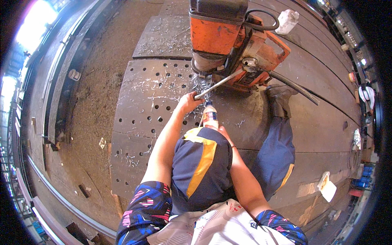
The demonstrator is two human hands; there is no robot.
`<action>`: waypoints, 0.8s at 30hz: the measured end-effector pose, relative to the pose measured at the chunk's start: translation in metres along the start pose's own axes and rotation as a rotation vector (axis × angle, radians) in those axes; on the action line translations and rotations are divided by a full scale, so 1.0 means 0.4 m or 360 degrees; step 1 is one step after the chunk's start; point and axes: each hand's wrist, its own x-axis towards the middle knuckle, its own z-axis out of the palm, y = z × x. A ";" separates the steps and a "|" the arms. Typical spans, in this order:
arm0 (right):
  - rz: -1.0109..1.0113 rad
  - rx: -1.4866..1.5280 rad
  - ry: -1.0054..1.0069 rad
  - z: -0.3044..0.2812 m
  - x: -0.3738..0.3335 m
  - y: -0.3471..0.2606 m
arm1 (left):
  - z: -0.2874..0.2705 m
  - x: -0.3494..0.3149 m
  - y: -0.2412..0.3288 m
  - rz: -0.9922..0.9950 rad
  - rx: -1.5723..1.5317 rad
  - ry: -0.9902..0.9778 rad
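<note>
An orange magnetic drill (213, 36) with a dark motor cap stands on a steel plate (136, 92) that has rows of drilled holes. My left hand (188, 103) is closed round the end of a metal feed lever (222, 84) that slants down from the drill's hub. Close beside it, my right hand (222, 131) grips a small plastic bottle (210, 116) with a dark cap, tipped toward the drill's lower end. My knee hides part of that hand. Curly metal shavings (200, 85) gather under the drill. Its cutting tip is hard to make out.
Another lever (296, 87) sticks out to the drill's right, near my boot (279, 100). A crumpled white plastic piece (287, 21) lies behind the drill. To the left, past the plate's edge, run bare dirt ground (96, 98) and long steel beams (61, 77).
</note>
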 end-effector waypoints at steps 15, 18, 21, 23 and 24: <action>0.0025 -0.0046 0.0067 0.005 -0.011 -0.004 | -0.006 -0.011 0.020 -0.0052 -0.0015 -0.0006; -0.0236 -0.0041 -0.0103 -0.037 0.017 0.033 | 0.002 -0.008 0.042 -0.0054 -0.0029 -0.0046; -0.0273 0.0020 -0.0080 -0.048 0.025 0.048 | 0.013 -0.001 0.038 -0.0064 -0.0032 -0.0069; -0.0256 0.0083 -0.0080 -0.044 0.012 0.039 | 0.020 0.009 0.013 -0.0055 0.0016 -0.0060; -0.0247 0.0114 -0.0079 -0.043 0.004 0.035 | 0.033 0.012 -0.001 -0.0039 -0.0053 -0.0067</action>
